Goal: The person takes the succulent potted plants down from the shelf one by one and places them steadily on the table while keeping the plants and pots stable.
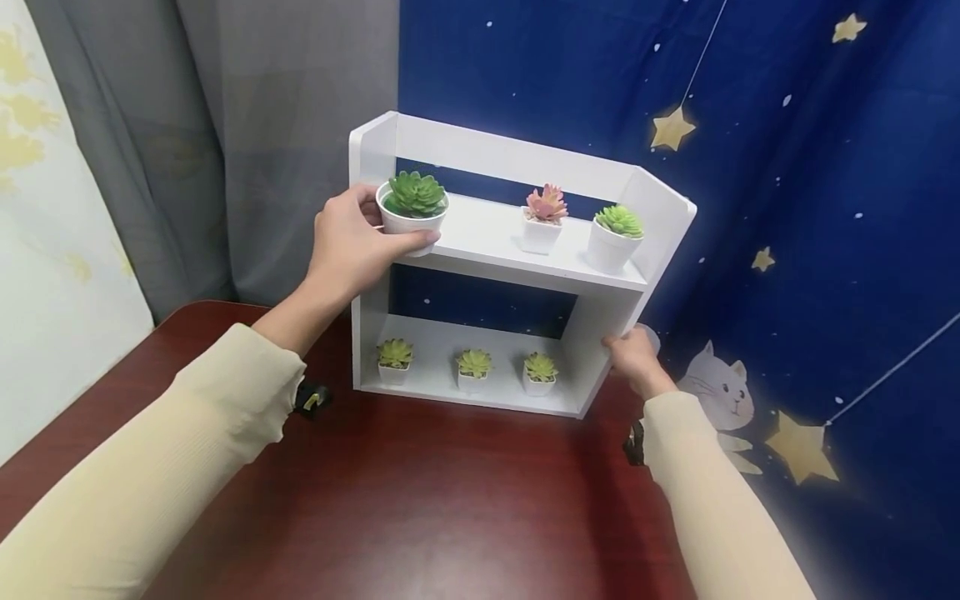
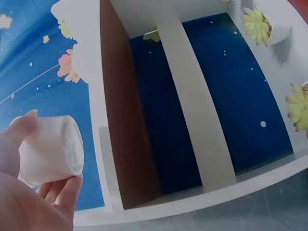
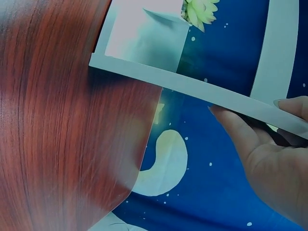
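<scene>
My left hand (image 1: 347, 246) grips a round white pot (image 2: 45, 151) holding a dark green succulent (image 1: 416, 194), at the left end of the upper tier of a white two-tier shelf (image 1: 510, 150). The left wrist view shows the thumb and fingers around the pot. With my right hand (image 1: 636, 358) I hold the edge of the shelf's right side panel (image 3: 192, 86), thumb on one face and fingers on the other. Also on the upper tier stand a pink succulent (image 1: 545, 204) in a square white pot and a light green succulent (image 1: 619, 220) in a round one.
Three small yellow-green succulents, left (image 1: 394, 353), middle (image 1: 474, 363) and right (image 1: 540, 367), stand on the lower tier. The shelf is on a reddish-brown table (image 1: 435, 500). Behind hang a grey curtain (image 1: 300, 100) and a blue starry curtain (image 1: 847, 208).
</scene>
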